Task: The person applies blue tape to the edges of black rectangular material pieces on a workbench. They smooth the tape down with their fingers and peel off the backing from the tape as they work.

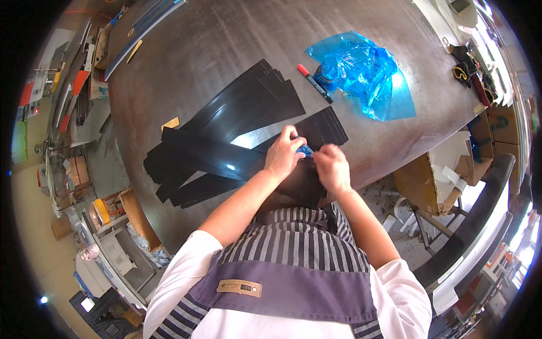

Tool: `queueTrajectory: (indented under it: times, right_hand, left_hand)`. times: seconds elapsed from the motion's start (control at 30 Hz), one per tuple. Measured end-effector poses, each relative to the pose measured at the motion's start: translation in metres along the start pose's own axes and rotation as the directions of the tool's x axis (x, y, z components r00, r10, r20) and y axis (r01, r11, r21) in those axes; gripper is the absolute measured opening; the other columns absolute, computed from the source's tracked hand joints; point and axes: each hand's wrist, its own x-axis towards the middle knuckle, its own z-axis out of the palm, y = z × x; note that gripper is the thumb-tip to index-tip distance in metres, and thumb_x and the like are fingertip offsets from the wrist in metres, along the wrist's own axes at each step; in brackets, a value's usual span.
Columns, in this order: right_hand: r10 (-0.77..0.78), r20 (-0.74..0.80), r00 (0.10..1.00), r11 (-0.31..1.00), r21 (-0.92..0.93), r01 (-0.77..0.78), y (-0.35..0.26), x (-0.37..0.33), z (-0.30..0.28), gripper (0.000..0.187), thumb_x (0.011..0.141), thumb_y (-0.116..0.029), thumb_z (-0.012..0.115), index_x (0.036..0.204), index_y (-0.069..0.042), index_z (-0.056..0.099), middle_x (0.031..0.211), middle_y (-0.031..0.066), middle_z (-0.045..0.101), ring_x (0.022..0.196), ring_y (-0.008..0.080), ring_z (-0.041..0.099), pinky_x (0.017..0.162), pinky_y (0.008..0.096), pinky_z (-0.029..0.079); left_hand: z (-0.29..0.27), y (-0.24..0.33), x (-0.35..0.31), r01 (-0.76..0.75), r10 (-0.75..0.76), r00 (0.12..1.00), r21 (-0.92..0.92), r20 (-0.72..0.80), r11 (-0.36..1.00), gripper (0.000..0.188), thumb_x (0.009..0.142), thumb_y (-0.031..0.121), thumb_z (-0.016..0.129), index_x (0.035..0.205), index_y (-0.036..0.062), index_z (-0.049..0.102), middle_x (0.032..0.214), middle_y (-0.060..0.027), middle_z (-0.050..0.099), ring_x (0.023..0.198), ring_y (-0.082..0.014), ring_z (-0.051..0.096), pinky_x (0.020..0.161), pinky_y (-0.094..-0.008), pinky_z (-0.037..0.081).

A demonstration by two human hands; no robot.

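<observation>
My left hand (284,153) is closed in a pinch on a small crumpled piece of blue film (305,151). Close beside it, my right hand (332,168) has its fingers drawn together at the film's other side; its fingertips are partly hidden. Under both hands lies a dark flat strip (304,183), reaching toward my apron. Beyond them sticks out a stack of black strips (324,125). To the left, several more black strips (248,96) are fanned and crossed over one another, with one glossy strip (209,153) on top running toward my left wrist.
A large crumpled sheet of blue film (367,76) lies on the metal table (214,34), beyond my right hand. Beside it rests a marker with a red cap (314,83). A cardboard box (420,181) stands off the table's right edge, and black-and-yellow gear (464,69) sits far right.
</observation>
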Motion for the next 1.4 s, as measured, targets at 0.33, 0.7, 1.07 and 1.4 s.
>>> queueTrajectory:
  times: [0.33, 0.7, 1.07, 1.4]
  right_hand:
    - [0.435, -0.036, 0.900, 0.882, 0.217, -0.418, 0.023, 0.008, 0.006, 0.013, 0.095, -0.010, 0.059, 0.105, -0.004, 0.065, 0.088, 0.0140, 0.068, 0.083, 0.0254, 0.064, 0.077, 0.0352, 0.050]
    - [0.493, -0.051, 0.868, 0.859, 0.184, -0.477, 0.034, 0.029, -0.004, 0.016, 0.092, -0.012, 0.063, 0.105, -0.007, 0.069, 0.091, 0.0164, 0.066, 0.084, 0.0313, 0.064, 0.076, 0.0382, 0.051]
    - [-0.103, 0.136, 0.985, 0.977, -0.172, 0.126, 0.002, 0.012, -0.007, 0.012, 0.082, -0.006, 0.064, 0.091, -0.009, 0.071, 0.084, 0.0085, 0.059, 0.076, 0.0296, 0.064, 0.065, 0.0400, 0.053]
    - [0.176, -0.133, 0.975, 0.935, -0.288, -0.208, 0.008, 0.018, -0.006, 0.015, 0.082, -0.006, 0.065, 0.096, -0.009, 0.071, 0.085, 0.0092, 0.061, 0.072, 0.0313, 0.065, 0.061, 0.0418, 0.053]
  left_hand:
    - [-0.022, -0.032, 0.006, 0.267, -0.304, 0.914, -0.163, -0.270, 0.950, 0.039, 0.084, 0.033, 0.078, 0.105, 0.0055, 0.059, 0.086, -0.0136, 0.064, 0.084, -0.0264, 0.065, 0.074, -0.0375, 0.051]
    - [-0.015, -0.001, 0.006, 0.076, -0.029, 0.974, -0.205, 0.223, 0.976, 0.016, 0.078, 0.021, 0.078, 0.081, 0.0064, 0.072, 0.083, -0.0122, 0.067, 0.079, -0.0319, 0.066, 0.072, -0.0385, 0.052]
    - [0.020, -0.014, -0.003, 0.059, -0.069, 0.996, -0.149, -0.062, 0.987, 0.023, 0.081, 0.016, 0.075, 0.095, 0.0082, 0.058, 0.095, -0.0105, 0.060, 0.085, -0.0337, 0.064, 0.073, -0.0429, 0.053]
    - [0.014, -0.003, -0.003, 0.073, -0.097, 0.987, -0.180, -0.125, 0.981, 0.057, 0.077, 0.006, 0.077, 0.126, 0.0098, 0.049, 0.104, -0.0141, 0.053, 0.091, -0.0343, 0.061, 0.079, -0.0437, 0.052]
